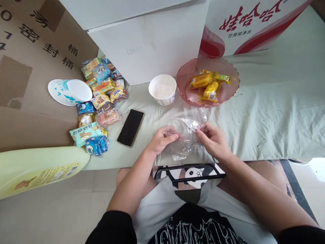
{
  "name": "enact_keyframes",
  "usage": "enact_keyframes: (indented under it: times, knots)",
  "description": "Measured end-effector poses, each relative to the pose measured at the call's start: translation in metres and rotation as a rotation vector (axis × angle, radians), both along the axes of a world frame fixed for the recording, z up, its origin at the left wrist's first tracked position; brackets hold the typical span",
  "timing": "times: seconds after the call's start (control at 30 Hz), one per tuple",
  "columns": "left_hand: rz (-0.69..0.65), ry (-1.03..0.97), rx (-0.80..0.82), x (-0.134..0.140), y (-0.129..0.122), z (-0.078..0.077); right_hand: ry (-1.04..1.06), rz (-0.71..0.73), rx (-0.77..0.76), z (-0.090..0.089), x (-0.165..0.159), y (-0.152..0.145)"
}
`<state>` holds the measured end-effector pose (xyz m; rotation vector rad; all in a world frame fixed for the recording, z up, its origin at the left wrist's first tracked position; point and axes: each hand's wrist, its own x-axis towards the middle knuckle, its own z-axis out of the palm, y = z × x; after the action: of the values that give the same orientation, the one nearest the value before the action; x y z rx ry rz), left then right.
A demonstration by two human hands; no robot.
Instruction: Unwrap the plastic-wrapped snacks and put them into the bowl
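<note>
A clear plastic bag (186,135), thin and crumpled, is stretched between my two hands just above the cloth. My left hand (164,139) grips its left side, thumb closed over the film. On the other side, my right hand (211,138) pinches the bag between thumb and fingers. Behind the bag stands a white paper bowl (163,89). Right of that bowl, a pink scalloped glass bowl (182,93) holds several yellow-wrapped snacks (204,80). A black phone (131,127) lies face up to the left of my left hand.
Several packaged snacks (103,86) are piled at the left, with a patterned paper bowl (69,92) tipped beside them. A brown carton (33,74), a white box (149,44) and a red-and-white carton (243,27) line the back. A yellow bottle (43,169) is at lower left.
</note>
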<state>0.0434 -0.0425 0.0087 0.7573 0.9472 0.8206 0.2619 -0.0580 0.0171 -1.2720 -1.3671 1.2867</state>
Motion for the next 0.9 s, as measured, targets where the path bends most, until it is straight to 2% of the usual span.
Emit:
enact_keyframes:
  times: [0.1, 0.17, 0.27, 0.47, 0.53, 0.6, 0.7, 0.8, 0.9]
  knots:
    - [0.134, -0.017, -0.014, -0.002, 0.001, -0.002, 0.081, -0.052, -0.03, -0.003, 0.002, 0.0]
    - [0.221, -0.029, -0.048, -0.003, 0.001, -0.003, 0.173, -0.004, -0.053, -0.004, 0.002, -0.001]
    - [0.255, 0.066, -0.064, 0.002, -0.002, -0.003, 0.211, 0.066, -0.085, -0.005, 0.0, -0.004]
    - [0.459, 0.239, 0.154, 0.013, -0.013, -0.009, 0.084, 0.059, -0.016, -0.007, 0.001, -0.001]
    - [0.42, 0.247, 0.207, 0.008, -0.016, -0.01, -0.013, 0.09, -0.012, -0.006, 0.004, 0.001]
    - [0.314, 0.281, 0.261, 0.001, -0.018, -0.012, -0.099, 0.089, -0.002, -0.005, 0.006, 0.003]
    - [0.202, 0.461, 0.377, -0.009, -0.022, -0.015, -0.172, 0.05, 0.028, -0.004, 0.008, 0.004]
    - [0.197, 0.71, 0.536, -0.013, -0.024, -0.018, -0.232, 0.035, 0.042, -0.006, 0.009, 0.004]
    - [0.195, 0.894, 0.703, -0.014, -0.023, -0.019, -0.299, 0.102, 0.124, -0.011, 0.009, 0.005]
